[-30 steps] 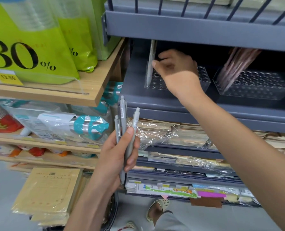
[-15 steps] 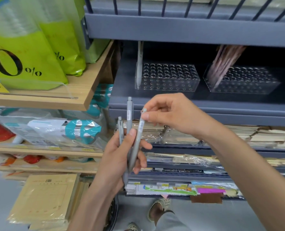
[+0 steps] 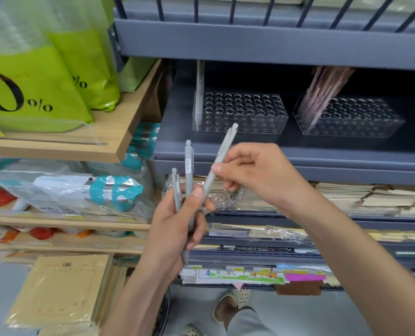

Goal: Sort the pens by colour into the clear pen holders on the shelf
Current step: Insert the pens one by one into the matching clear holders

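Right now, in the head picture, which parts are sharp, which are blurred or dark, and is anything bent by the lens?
Head view: the left hand, the right hand and the grey pens they hold are sharp; the pink pens in the right holder look smeared; the recess behind it is dark; the top bars fan outward, a wide-lens effect.

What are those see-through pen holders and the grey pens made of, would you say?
The left pen holder and right pen holder look like clear hard plastic, probably acrylic: transparent, with glossy edges and hole rows showing through. The grey pens look like matte plastic: dull, no shine.
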### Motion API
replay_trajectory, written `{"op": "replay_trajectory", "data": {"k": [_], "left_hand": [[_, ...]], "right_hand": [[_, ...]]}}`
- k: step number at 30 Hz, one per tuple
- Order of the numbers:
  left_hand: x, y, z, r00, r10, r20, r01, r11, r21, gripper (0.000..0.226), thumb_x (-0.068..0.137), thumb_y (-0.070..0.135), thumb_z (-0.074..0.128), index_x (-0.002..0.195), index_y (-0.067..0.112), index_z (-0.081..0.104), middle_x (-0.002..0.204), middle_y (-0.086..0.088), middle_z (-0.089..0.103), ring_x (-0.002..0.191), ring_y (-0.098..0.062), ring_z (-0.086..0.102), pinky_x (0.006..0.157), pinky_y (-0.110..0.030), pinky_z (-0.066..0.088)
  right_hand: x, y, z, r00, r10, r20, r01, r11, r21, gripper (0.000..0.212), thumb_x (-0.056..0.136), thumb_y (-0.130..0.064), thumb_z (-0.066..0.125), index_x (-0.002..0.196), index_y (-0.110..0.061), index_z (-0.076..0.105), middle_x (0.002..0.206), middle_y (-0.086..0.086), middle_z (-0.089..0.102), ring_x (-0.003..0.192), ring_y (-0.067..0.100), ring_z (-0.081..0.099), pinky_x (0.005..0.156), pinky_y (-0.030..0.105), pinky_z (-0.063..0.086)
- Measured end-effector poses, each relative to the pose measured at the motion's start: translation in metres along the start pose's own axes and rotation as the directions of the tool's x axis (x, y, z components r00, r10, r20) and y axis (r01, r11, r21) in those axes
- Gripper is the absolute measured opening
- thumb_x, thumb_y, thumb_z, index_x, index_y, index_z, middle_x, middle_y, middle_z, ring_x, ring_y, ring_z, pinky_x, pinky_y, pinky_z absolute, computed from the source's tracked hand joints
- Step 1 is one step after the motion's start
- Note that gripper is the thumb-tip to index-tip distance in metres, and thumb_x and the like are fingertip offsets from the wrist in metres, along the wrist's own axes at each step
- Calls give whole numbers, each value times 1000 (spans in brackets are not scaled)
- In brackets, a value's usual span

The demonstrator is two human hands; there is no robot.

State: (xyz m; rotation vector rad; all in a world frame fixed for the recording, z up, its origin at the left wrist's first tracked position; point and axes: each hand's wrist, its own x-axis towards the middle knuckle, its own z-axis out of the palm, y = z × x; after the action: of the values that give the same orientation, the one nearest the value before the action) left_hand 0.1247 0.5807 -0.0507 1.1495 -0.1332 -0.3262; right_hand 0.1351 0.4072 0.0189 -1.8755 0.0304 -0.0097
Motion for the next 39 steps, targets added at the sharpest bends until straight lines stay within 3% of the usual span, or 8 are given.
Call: {"op": "replay_trajectory", "data": {"k": [4, 8, 12, 16, 20, 23, 27, 39], "left_hand": [[1, -1, -2, 1000, 3, -21, -3, 1000, 6, 23, 93, 37, 56, 101, 17, 65, 81, -8, 68, 35, -12, 36, 33, -16, 27], [-2, -1, -8, 999, -33, -41, 32, 999, -34, 28, 94, 39, 56, 106, 15, 63, 65, -3, 50, 36, -10, 29, 32, -18, 25], [-4, -2, -10, 999, -22, -45, 20, 999, -35, 29, 102, 32, 49, 80, 14, 53, 60, -6, 40, 36, -12, 26, 31, -18, 24], [-4, -3, -9, 999, -22, -40, 20, 999, -34, 26, 101, 31, 48, 93, 6, 48, 65, -6, 51, 35, -11, 29, 33, -18, 25], [-4, -5, -13, 998, -38, -45, 35, 997, -64, 26, 99, 32, 47, 106, 9, 58, 74, -7, 58, 36, -11, 33, 33, -19, 27], [-4, -6, -17, 998, -37, -46, 34, 997, -68, 27, 101, 31, 46, 106, 10, 62, 76, -7, 58, 38, -11, 34, 33, -19, 28], [-4, -6, -19, 998, -45, -41, 43, 997, -66, 28, 101, 31, 46, 106, 11, 65, 77, -8, 59, 38, -11, 35, 34, -19, 29], [-3, -6, -14, 996, -78, -32, 77, 996, -52, 31, 102, 28, 45, 115, 3, 58, 72, -6, 57, 38, -11, 34, 33, -19, 29]], "right_hand": [[8, -9, -5, 995, -65, -71, 71, 994, 87, 9, 89, -9, 68, 93, -1, 66, 74, 12, 73, 66, 22, 71, 63, 28, 58], [34, -20, -20, 931, -144, -334, 205, 966, 154, 7, 95, -4, 58, 95, -10, 62, 82, 8, 73, 76, 23, 73, 73, 33, 60], [74, -24, -29, 856, -227, -464, 302, 949, 92, 17, 97, -2, 52, 93, -18, 58, 82, 3, 68, 74, 12, 70, 74, 26, 58], [109, -22, -27, 809, -248, -533, 260, 964, -55, 30, 95, -1, 48, 82, -27, 56, 73, -7, 67, 74, 14, 71, 79, 40, 59], [127, -23, -24, 810, -315, -495, 240, 948, -211, 25, 94, -7, 48, 78, -25, 53, 73, -12, 65, 80, 19, 71, 85, 45, 56], [136, -25, -22, 838, -377, -395, 222, 896, -385, 21, 98, -15, 47, 81, -19, 58, 89, 5, 67, 87, 26, 68, 85, 47, 54], [147, -27, -21, 903, -285, -321, 104, 871, -480, 31, 100, -30, 45, 122, -11, 56, 117, 12, 65, 107, 28, 62, 92, 43, 50], [153, -24, -17, 915, -282, -289, 98, 850, -518, 22, 95, -25, 53, 107, -14, 68, 92, 3, 69, 83, 18, 62, 65, 21, 41]]}}
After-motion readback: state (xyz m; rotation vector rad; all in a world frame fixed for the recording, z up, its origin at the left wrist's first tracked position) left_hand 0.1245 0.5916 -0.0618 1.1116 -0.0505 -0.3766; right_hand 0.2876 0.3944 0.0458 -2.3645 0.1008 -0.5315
